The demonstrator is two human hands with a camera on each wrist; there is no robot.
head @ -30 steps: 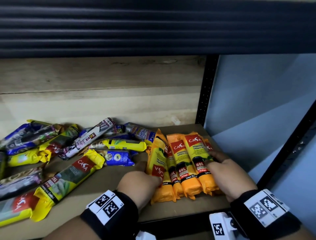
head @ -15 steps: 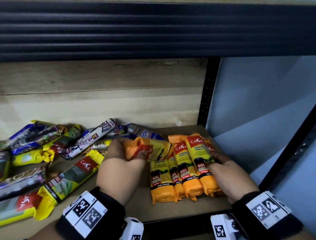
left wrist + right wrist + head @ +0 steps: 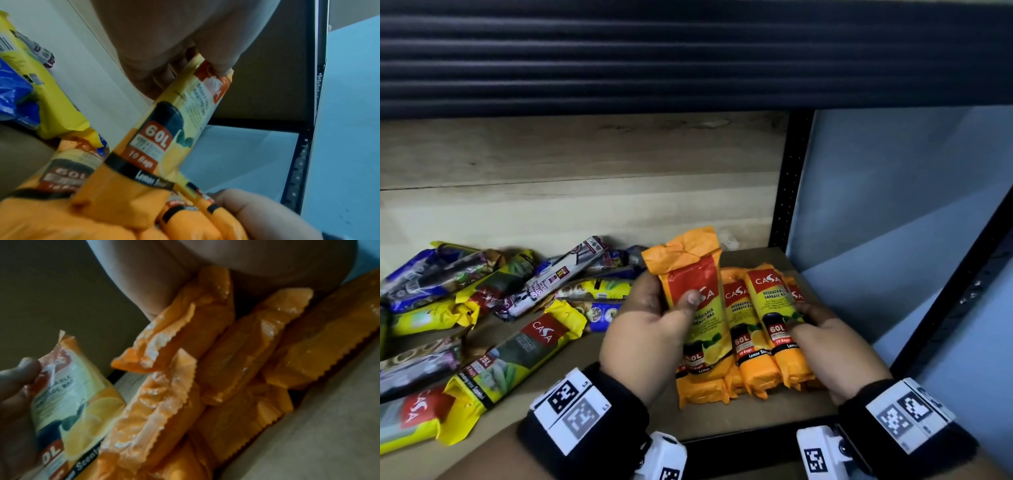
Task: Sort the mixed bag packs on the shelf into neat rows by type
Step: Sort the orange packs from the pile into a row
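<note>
Within the left hand (image 3: pixel 650 342) grip, a crinkled orange 60L pack (image 3: pixel 697 308), upright.

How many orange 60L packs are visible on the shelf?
4: one gripped in the left hand; two face-up packs beside it; one sliver under the right hand. More may be underneath.

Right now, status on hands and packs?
Left hand grips one orange pack, tilted up. Right hand steadies orange row. Mixed pile unsorted left.
</note>
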